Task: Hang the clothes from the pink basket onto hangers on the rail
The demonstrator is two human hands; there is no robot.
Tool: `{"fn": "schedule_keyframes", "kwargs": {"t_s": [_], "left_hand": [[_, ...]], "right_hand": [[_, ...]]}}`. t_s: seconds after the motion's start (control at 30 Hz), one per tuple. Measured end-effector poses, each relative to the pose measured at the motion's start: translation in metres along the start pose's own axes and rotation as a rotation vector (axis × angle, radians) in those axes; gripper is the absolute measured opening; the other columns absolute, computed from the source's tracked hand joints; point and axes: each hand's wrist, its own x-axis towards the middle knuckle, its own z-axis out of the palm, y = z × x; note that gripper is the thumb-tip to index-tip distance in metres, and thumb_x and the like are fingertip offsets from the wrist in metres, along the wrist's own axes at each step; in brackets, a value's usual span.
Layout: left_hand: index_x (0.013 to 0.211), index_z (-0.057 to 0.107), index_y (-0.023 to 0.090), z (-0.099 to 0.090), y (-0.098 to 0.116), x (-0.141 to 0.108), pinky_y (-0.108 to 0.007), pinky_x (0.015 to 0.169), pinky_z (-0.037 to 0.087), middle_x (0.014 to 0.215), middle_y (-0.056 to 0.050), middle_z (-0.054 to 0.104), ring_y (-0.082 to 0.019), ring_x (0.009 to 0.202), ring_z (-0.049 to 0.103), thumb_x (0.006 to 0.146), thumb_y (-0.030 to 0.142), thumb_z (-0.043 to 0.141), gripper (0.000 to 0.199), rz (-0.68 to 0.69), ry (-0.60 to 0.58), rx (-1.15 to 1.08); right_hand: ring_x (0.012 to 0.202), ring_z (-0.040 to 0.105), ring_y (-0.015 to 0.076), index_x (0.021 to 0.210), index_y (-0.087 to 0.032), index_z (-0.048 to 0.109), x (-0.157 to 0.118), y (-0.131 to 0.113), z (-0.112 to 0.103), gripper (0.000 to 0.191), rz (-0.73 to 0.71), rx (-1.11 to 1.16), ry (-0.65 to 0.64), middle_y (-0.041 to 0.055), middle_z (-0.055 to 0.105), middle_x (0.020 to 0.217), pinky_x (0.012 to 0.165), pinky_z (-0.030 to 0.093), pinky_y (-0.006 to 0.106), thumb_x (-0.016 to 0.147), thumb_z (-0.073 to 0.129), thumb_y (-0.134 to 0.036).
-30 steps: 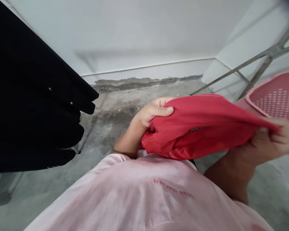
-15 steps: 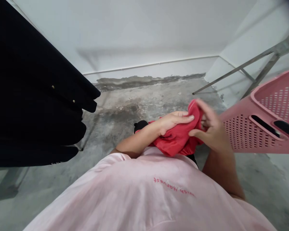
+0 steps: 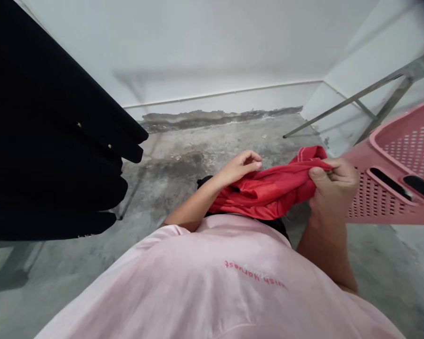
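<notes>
A red cloth (image 3: 275, 188) with white stitching near its upper right edge lies bunched over the lap. My right hand (image 3: 334, 186) pinches its right end between thumb and fingers and holds it out to the side. At the cloth's upper left, my left hand (image 3: 242, 167) rests with its fingers loosely curled and parted, gripping no fabric. The left wrist touches or lies just over the cloth. Folds hide the cloth's full shape.
Dark garments (image 3: 56, 141) hang at the left. A pink perforated basket (image 3: 385, 197) stands at the right, beside metal legs (image 3: 353, 101). Beyond the concrete floor (image 3: 176, 165) is a white wall (image 3: 205, 47).
My right hand has moved right, drawing the red cloth out sideways. My left hand has let go of the fabric and shifted slightly left. The cloth is more stretched.
</notes>
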Motion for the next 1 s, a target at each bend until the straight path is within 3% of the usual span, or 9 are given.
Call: {"fn": "schedule_keyframes", "kwargs": {"t_s": [0.13,0.23,0.3,0.37,0.47,0.57,0.67,0.8,1.0], "left_hand": [[0.113,0.064,0.017,-0.008,-0.023,-0.003,-0.037,0.097,0.045,0.115,-0.008,0.066,-0.022,0.105,0.059,0.082,0.039,0.07,0.039,0.012,-0.207,0.342],[0.111,0.066,0.017,-0.007,-0.04,-0.001,-0.038,0.098,0.045,0.115,-0.007,0.068,-0.024,0.107,0.06,0.08,0.031,0.07,0.034,0.027,-0.281,0.409],[0.098,0.068,0.016,-0.007,-0.044,0.001,-0.036,0.092,0.048,0.102,-0.005,0.07,-0.021,0.097,0.063,0.083,0.029,0.066,0.02,0.013,-0.202,0.332],[0.087,0.066,0.016,-0.012,-0.035,-0.001,-0.033,0.087,0.05,0.091,-0.003,0.069,-0.019,0.089,0.064,0.085,0.027,0.061,0.012,0.071,0.009,0.246],[0.084,0.064,0.019,-0.021,-0.001,-0.019,-0.03,0.082,0.049,0.086,-0.002,0.068,-0.017,0.085,0.063,0.087,0.025,0.058,0.009,0.324,0.421,0.309],[0.097,0.067,0.023,-0.025,0.038,-0.045,-0.031,0.084,0.049,0.09,-0.001,0.07,-0.017,0.086,0.063,0.092,0.025,0.053,0.015,0.626,0.638,0.554],[0.105,0.067,0.024,-0.023,0.056,-0.056,-0.033,0.084,0.049,0.094,-0.002,0.069,-0.017,0.087,0.062,0.09,0.021,0.052,0.021,0.782,0.717,0.727],[0.108,0.066,0.021,-0.024,0.044,-0.049,-0.032,0.086,0.05,0.1,-0.004,0.068,-0.018,0.095,0.062,0.081,0.013,0.052,0.031,0.661,0.707,0.825],[0.116,0.065,0.021,-0.026,0.032,-0.044,-0.031,0.09,0.05,0.115,-0.006,0.066,-0.019,0.104,0.061,0.073,0.006,0.051,0.047,0.552,0.643,0.837]], "right_hand": [[0.055,0.048,0.0074,0.07,-0.014,0.068,0.0,0.0,0.003,0.028,-0.032,0.04,0.024,-0.0026,0.059,0.062,0.053,0.037,0.019,0.061,0.087,-0.031],[0.055,0.048,0.007,0.07,-0.013,0.067,0.001,0.001,0.003,0.028,-0.054,0.039,0.035,-0.0024,0.059,0.062,0.053,0.036,0.018,0.061,0.087,-0.032],[0.054,0.046,0.0061,0.068,-0.013,0.066,0.003,0.002,0.002,0.03,-0.065,0.03,0.057,-0.0027,0.057,0.06,0.051,0.034,0.017,0.06,0.087,-0.032],[0.051,0.044,0.0053,0.067,-0.013,0.065,0.006,0.002,-0.002,0.032,-0.071,0.003,0.081,-0.0036,0.055,0.058,0.049,0.033,0.016,0.058,0.088,-0.034],[0.048,0.041,0.0045,0.067,-0.013,0.066,0.007,0.002,-0.009,0.033,-0.022,-0.096,0.038,-0.0047,0.052,0.054,0.046,0.031,0.016,0.058,0.089,-0.035],[0.048,0.042,0.005,0.07,-0.013,0.068,0.007,0.003,-0.012,0.03,0.056,-0.17,-0.064,-0.0041,0.054,0.054,0.045,0.032,0.015,0.058,0.089,-0.032],[0.049,0.045,0.0058,0.068,-0.013,0.067,0.007,0.005,-0.008,0.028,0.08,-0.171,-0.032,-0.0031,0.057,0.056,0.046,0.035,0.016,0.057,0.086,-0.03],[0.048,0.041,0.0052,0.066,-0.013,0.063,0.007,0.007,-0.004,0.027,0.046,-0.164,0.111,-0.0048,0.052,0.054,0.047,0.031,0.017,0.056,0.083,-0.027],[0.05,0.039,0.0051,0.068,-0.013,0.063,0.006,0.01,-0.009,0.026,0.011,-0.167,0.132,-0.0069,0.047,0.053,0.049,0.03,0.018,0.057,0.082,-0.028]]}}
